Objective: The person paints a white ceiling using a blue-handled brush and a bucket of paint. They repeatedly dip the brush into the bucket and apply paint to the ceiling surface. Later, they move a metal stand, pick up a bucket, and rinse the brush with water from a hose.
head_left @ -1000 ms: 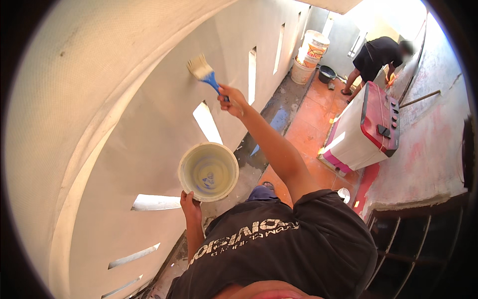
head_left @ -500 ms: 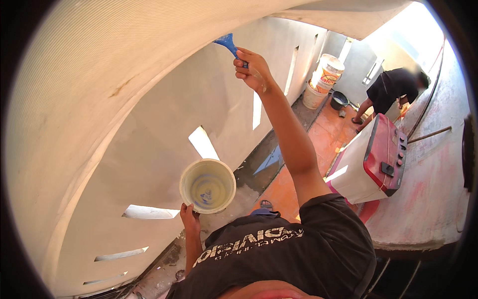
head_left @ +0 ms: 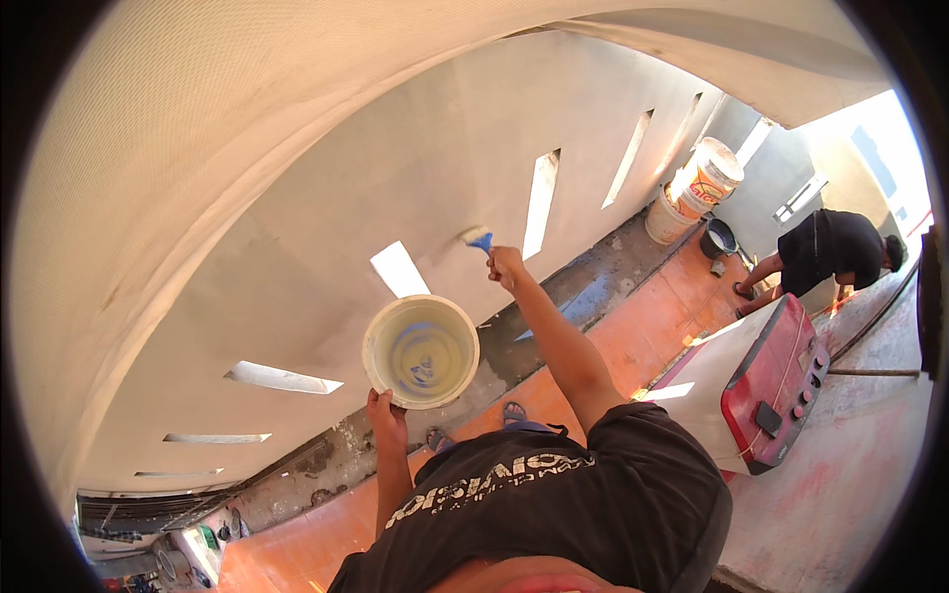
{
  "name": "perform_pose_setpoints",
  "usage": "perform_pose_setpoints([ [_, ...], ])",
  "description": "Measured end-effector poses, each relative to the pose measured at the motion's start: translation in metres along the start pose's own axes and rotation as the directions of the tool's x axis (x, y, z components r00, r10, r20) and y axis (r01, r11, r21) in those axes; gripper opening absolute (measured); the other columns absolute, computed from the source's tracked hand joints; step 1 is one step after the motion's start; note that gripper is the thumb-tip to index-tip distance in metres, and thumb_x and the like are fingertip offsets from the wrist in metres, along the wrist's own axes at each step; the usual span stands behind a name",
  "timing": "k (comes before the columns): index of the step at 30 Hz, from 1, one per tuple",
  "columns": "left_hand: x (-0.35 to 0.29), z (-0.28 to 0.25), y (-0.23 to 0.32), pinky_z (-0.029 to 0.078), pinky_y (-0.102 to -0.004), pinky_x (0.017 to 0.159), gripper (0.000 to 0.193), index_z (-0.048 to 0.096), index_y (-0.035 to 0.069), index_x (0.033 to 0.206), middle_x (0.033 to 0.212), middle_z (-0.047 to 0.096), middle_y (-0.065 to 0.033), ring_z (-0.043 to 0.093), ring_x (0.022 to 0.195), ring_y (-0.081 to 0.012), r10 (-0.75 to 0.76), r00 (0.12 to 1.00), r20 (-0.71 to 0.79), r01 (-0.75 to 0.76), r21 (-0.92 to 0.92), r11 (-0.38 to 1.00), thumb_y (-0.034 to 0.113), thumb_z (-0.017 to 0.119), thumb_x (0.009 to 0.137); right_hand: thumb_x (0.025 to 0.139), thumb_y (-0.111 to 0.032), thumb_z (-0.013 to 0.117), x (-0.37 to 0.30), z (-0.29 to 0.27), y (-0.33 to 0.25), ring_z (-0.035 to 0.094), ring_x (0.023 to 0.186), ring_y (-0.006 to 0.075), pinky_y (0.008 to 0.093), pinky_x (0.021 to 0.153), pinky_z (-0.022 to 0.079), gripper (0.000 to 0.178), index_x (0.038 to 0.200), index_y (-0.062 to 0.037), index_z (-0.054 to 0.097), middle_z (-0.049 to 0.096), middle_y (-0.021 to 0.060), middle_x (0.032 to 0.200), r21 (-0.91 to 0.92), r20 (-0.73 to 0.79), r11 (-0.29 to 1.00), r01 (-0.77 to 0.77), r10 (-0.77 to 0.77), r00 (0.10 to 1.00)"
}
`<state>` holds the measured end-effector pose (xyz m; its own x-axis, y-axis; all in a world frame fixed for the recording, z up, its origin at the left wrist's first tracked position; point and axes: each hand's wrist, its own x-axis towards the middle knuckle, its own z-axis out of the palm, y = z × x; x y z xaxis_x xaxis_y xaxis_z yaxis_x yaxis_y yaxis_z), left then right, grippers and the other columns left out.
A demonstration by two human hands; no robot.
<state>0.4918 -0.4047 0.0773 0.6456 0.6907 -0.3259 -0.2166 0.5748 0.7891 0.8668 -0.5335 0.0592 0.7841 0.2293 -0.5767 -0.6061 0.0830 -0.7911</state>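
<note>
My right hand (head_left: 505,267) is closed round the blue handle of a paintbrush (head_left: 476,237), held out in front of the pale wall (head_left: 326,227). The brush's light bristles point toward the wall; whether they touch it I cannot tell. At the lower left of a pale bucket (head_left: 457,383), my left hand (head_left: 387,413) grips the rim and side. The bucket is tilted so its inside shows, with a little pale, bluish stuff at the bottom.
Narrow slots (head_left: 542,203) cut through the wall. Stacked white buckets (head_left: 707,178) and a black bucket (head_left: 719,238) stand far right. A co-worker in dark clothes (head_left: 832,252) bends over nearby. A pink-and-white washing machine (head_left: 736,385) stands at my right, on orange floor tiles (head_left: 554,381).
My right hand has come down with the paintbrush from high on the wall to near the bucket's level. The view has shifted, showing more floor at the lower left.
</note>
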Motion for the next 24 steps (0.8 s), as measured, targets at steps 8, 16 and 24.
perform_pose_setpoints([
  [8,-0.023,-0.011,-0.013,0.058,-0.0351,0.078,0.019,0.056,0.002,0.112,0.106,0.065,-0.0088,0.067,0.091,-0.0175,0.021,0.995,-0.095,-0.016,0.054,0.998,0.005,0.051,0.093,0.1,-0.017,0.056,-0.136,0.006,-0.207,0.03,0.05,0.0057,0.0236,0.048,0.03,0.038,0.135,-0.0024,0.053,0.048,0.0001,0.07,0.508,0.368,0.687,0.52,-0.719,0.59],
  [16,-0.04,-0.006,-0.004,0.058,-0.0355,0.082,0.022,0.056,0.001,0.115,0.109,0.065,-0.01,0.067,0.095,-0.0191,0.083,0.992,-0.099,-0.079,0.041,0.996,0.004,0.051,0.093,0.1,-0.022,0.057,0.017,-0.019,-0.014,0.039,0.054,0.0072,0.0254,0.049,0.036,0.046,0.144,-0.0087,0.048,0.047,-0.0011,0.07,0.316,0.376,0.911,0.264,-0.375,0.847],
  [24,-0.049,-0.033,0.011,0.058,-0.0351,0.082,0.028,0.053,0.0,0.121,0.113,0.064,-0.0107,0.067,0.097,-0.0195,0.057,0.991,-0.12,-0.049,0.062,0.997,0.005,0.051,0.093,0.094,-0.009,0.053,0.043,0.001,0.113,0.045,0.051,0.0125,0.0294,0.042,0.036,0.029,0.118,0.0039,0.065,0.052,0.0032,0.066,-0.217,0.051,0.976,0.001,0.011,0.999],
])
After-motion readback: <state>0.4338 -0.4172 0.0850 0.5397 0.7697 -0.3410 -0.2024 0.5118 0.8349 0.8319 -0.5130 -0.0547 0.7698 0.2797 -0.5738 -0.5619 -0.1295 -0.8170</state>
